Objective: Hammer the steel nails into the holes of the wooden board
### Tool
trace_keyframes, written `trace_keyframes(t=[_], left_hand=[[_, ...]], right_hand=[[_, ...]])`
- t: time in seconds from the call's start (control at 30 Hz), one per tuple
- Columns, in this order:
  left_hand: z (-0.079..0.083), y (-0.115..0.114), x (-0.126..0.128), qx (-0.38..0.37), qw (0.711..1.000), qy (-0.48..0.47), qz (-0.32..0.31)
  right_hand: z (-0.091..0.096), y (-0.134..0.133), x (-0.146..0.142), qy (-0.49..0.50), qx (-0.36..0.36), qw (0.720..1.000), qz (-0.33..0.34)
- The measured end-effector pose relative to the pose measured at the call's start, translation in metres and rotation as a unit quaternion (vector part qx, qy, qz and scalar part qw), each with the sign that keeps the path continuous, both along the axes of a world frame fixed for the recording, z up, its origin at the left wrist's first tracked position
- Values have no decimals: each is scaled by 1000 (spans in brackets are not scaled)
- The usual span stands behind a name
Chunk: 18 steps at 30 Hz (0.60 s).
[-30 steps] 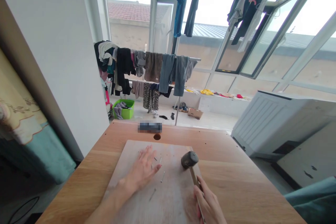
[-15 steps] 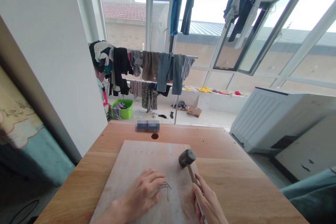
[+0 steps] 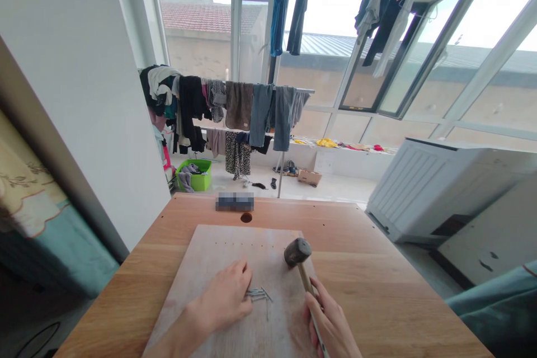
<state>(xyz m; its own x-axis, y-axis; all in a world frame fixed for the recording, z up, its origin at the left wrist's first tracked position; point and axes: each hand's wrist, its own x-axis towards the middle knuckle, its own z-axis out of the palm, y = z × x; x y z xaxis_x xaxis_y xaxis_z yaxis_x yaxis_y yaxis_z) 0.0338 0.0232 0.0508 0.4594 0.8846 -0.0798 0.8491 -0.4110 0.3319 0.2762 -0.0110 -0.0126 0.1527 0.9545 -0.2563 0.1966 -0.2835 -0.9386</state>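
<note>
Worktop [image 3: 377, 291]: wooden, carries board.
Board [image 3: 218, 251]: flat on worktop; row of small dots near far edge, nails or holes, cannot tell.
Hammer [image 3: 297, 251]: head rests on board, handle in closed right hand [image 3: 331, 324].
Nails [image 3: 260, 294]: bunched on board, pinched by left hand [image 3: 226, 299] fingertips; none standing upright.

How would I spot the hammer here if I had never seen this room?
Find the wooden table in front of the big windows, then the pale board lying on it. The hammer rests on the board's right side, its handle gripped by the right hand. Its dark rounded head sets it apart from the thin nails at the left hand.
</note>
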Motion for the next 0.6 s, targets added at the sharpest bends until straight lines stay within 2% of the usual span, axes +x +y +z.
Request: trace_keyframes(t=[0.2, 0.4, 0.5, 0.6], left_hand=[[-3, 5, 4, 8, 999, 14, -31], [10, 14, -1, -47, 998, -31, -10], [14, 31, 4, -30, 995, -88, -18], [8, 58, 21, 0, 984, -177, -24]], right_hand=[[5, -2, -1, -7, 8, 1000, 4], [4, -2, -1, 7, 9, 1000, -4], [-1, -4, 1, 13, 13, 1000, -12], [-3, -6, 3, 12, 20, 999, -30]])
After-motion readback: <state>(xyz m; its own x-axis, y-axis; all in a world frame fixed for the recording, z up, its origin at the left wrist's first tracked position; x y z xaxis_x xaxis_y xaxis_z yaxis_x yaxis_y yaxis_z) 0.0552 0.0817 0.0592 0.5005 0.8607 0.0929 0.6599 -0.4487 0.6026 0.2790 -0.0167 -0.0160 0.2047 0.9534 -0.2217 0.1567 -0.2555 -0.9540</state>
